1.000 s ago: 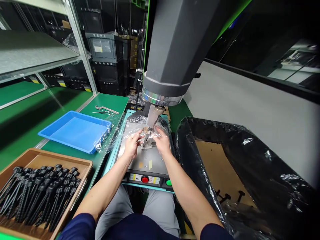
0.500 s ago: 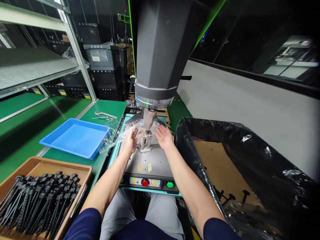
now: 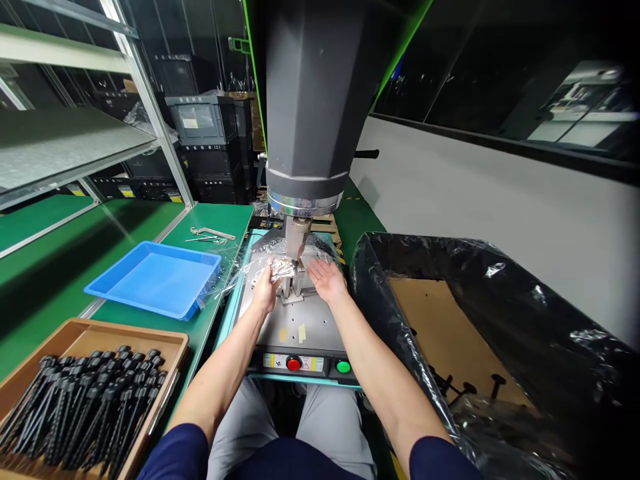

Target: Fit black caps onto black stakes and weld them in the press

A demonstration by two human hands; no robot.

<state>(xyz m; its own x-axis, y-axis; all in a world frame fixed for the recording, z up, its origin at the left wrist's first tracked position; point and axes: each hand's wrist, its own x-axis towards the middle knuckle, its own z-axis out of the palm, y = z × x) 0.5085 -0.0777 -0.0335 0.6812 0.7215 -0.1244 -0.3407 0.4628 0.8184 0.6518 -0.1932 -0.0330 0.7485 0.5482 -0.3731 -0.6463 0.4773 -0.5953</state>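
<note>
My left hand has its thumb and fingers closed on a clear plastic film, which is drawn across the front of a small metal fixture. The film also trails off to the left toward the blue tray. My right hand is on the fixture's other side, palm up, fingers stretched out and holding nothing. Just above the fixture, the metal tool head of a dark grey press comes down close to its top. A small dark part between the two is too small to make out.
A blue tray and a brown tray of black strap-like parts stand on the left. Wrenches lie behind. On the right is a black-lined bin. Red and green buttons line the machine's front.
My left hand has closed on the film and pulled it over the fixture's front. My right hand has dropped slightly, still open. The view has shifted a little.
</note>
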